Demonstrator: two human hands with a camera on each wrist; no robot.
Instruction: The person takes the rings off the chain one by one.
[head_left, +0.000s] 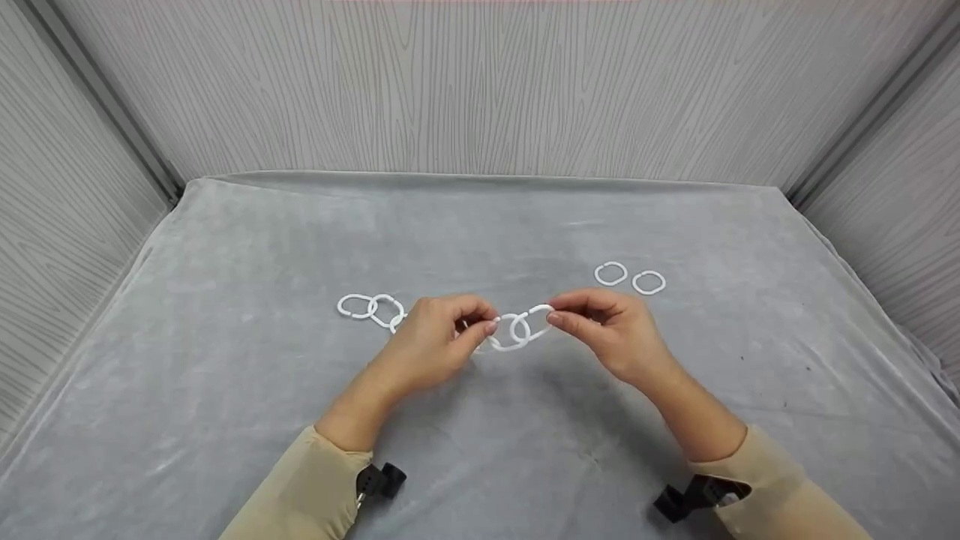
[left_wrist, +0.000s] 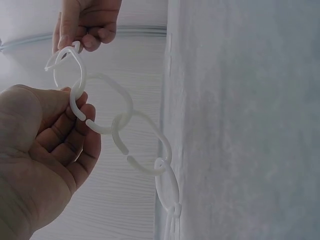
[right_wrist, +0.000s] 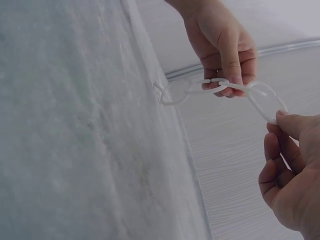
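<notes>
Ring chain (head_left: 517, 330) pinched betw. left hand (head_left: 435, 341) & right hand (head_left: 611, 330).

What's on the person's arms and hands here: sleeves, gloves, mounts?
Both hands, the left hand and the right hand, are bare, with no gloves. Each forearm has a long beige sleeve. A black camera mount is clipped at each wrist; no cables visible.

Table (head_left: 225, 420) covered with grey cloth (head_left: 480, 225). Two loose white rings (head_left: 630, 278) lying beyond and right of the grip; chain end (head_left: 371, 307) lying left of it.
</notes>
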